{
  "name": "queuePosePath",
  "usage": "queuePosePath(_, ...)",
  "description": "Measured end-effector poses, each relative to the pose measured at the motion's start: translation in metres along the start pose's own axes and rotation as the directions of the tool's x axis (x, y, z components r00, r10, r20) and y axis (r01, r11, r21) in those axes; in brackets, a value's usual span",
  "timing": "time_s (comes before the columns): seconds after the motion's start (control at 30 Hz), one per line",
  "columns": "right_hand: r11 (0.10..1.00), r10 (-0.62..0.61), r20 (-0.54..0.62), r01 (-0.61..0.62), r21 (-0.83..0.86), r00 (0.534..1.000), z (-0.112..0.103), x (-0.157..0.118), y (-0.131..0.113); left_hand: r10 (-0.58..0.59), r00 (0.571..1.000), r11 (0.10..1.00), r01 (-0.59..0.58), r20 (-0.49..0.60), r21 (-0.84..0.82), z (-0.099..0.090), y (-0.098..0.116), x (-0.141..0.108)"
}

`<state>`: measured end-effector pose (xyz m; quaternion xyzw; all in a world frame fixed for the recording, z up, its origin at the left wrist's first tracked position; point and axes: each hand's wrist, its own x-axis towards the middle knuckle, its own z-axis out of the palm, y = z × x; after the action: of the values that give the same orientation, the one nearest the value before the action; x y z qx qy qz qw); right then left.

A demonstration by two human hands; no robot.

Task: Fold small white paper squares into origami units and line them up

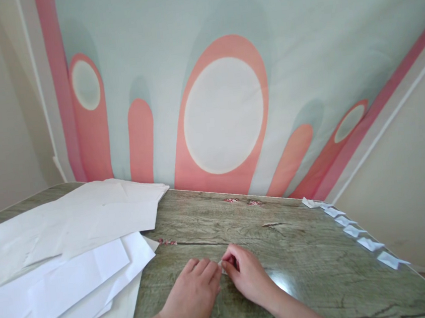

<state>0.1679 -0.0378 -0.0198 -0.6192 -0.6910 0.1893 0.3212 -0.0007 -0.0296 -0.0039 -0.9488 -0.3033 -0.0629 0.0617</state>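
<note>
Near the middle of the front part of the table, my left hand lies palm down with its fingers pressed together and curled. A small bit of white paper shows between my two hands, mostly hidden by the fingers. My right hand pinches the right side of that paper between thumb and index finger. The fingertips of both hands almost touch. What lies beneath my left hand is hidden.
White paper sheets lie in overlapping piles on the left side of the wood-patterned table. Several small folded white papers form a row along the right edge. A patterned backdrop stands behind the table.
</note>
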Motion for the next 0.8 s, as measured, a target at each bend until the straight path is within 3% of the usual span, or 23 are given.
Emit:
queuePosePath(0.27,0.998,-0.018,0.008,0.017,0.055,1.000,-0.003,-0.002,0.006,0.072,0.997,0.995,-0.073,0.016,0.074,0.004,-0.002,0.001)
queuePosePath(0.4,0.990,-0.125,0.037,0.123,0.063,0.991,-0.019,-0.010,0.005,0.091,0.996,0.993,-0.092,0.012,0.074,0.000,-0.001,0.001)
queuePosePath(0.47,0.968,-0.238,0.093,0.244,-0.052,0.967,-0.025,-0.018,0.001,0.087,0.996,0.993,-0.088,0.017,0.079,-0.003,0.000,0.001)
queuePosePath(0.53,0.896,-0.310,0.174,0.348,-0.276,0.935,-0.024,-0.027,-0.004,0.085,0.996,0.992,-0.087,0.031,0.089,-0.006,0.001,0.001)
queuePosePath(0.63,0.731,-0.314,0.233,0.392,-0.559,0.920,-0.013,-0.037,-0.008,0.105,0.992,0.988,-0.111,0.068,0.104,-0.008,0.001,0.001)
queuePosePath(0.7,0.654,-0.319,0.245,0.400,-0.642,0.916,-0.004,-0.039,-0.008,0.122,0.988,0.985,-0.132,0.096,0.108,-0.007,0.000,0.001)
queuePosePath(0.8,0.612,-0.322,0.239,0.394,-0.685,0.916,0.003,-0.039,-0.007,0.119,0.986,0.986,-0.132,0.115,0.107,-0.007,-0.001,0.001)
